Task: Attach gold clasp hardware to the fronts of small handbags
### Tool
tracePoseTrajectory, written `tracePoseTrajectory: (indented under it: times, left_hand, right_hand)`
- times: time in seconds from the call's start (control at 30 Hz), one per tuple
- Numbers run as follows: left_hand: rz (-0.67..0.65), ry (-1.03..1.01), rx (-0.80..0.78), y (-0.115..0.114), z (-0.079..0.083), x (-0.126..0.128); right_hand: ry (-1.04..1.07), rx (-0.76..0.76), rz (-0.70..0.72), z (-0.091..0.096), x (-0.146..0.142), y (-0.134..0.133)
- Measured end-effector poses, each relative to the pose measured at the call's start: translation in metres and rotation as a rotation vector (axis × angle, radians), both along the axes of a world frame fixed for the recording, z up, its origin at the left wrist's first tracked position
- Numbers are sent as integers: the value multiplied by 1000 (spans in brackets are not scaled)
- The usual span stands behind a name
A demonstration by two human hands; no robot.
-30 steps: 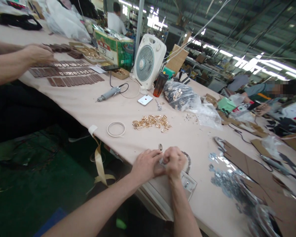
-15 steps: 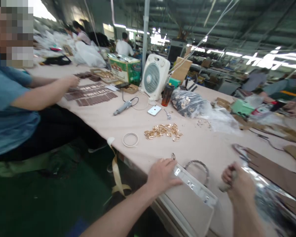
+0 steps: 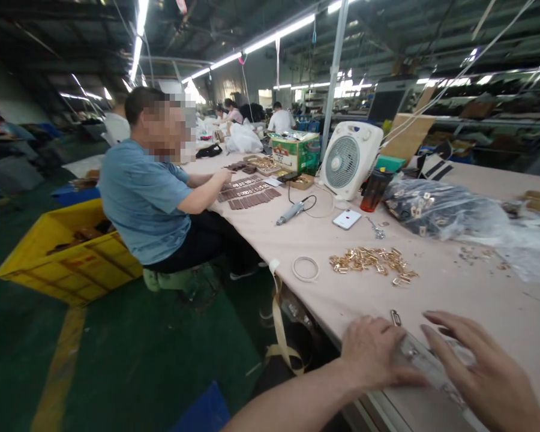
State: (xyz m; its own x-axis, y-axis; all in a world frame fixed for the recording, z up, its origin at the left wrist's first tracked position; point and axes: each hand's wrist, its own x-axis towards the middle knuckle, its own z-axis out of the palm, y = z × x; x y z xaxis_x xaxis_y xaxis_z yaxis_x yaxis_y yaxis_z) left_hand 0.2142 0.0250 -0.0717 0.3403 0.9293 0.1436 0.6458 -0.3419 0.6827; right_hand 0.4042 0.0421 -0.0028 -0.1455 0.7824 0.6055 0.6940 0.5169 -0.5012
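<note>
My left hand (image 3: 378, 354) lies flat at the near table edge, fingers stretched over the top of a pale handbag (image 3: 432, 372) with silver metal fittings. My right hand (image 3: 481, 372) rests on the same bag from the right, fingers spread apart. A small silver clip (image 3: 395, 317) lies just beyond my left hand. Farther out sits a heap of gold metal buckles (image 3: 371, 261), and to its left a thin white ring (image 3: 305, 268).
A co-worker in a blue shirt (image 3: 146, 198) sits at the left handling brown strips (image 3: 251, 195). A white fan (image 3: 348, 159), phone (image 3: 346, 219), electric screwdriver (image 3: 292, 211), dark cup (image 3: 374, 189) and plastic bags of hardware (image 3: 436, 210) lie on the table. A yellow crate (image 3: 67, 252) stands on the floor.
The view has swung left and up, bringing the co-worker and crate into sight. My right hand has opened and come back onto the bag; the left stays flat on it.
</note>
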Motion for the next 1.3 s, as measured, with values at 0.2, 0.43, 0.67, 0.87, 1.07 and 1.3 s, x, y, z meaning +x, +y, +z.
tracePoseTrajectory:
  times: [0.2, 0.43, 0.67, 0.87, 1.07, 1.3]
  left_hand:
    - [-27, 77, 36, 2, 11, 0]
    - [-33, 56, 12, -3, 28, -4]
    - [-46, -8, 48, -2, 15, 9]
    - [14, -321, 46, 2, 13, 22]
    - [158, -553, -84, 41, 20, 41]
    - [98, -358, -48, 53, 15, 50]
  right_hand:
    - [-42, 36, 128, 13, -59, -22]
    - [192, -80, -516, -4, 3, -82]
    - [135, -303, -768, -58, 20, -153]
    - [579, -356, -531, -64, 18, -136]
    - [729, -293, -459, -66, 45, -69]
    - [284, -228, -620, -80, 58, -42]
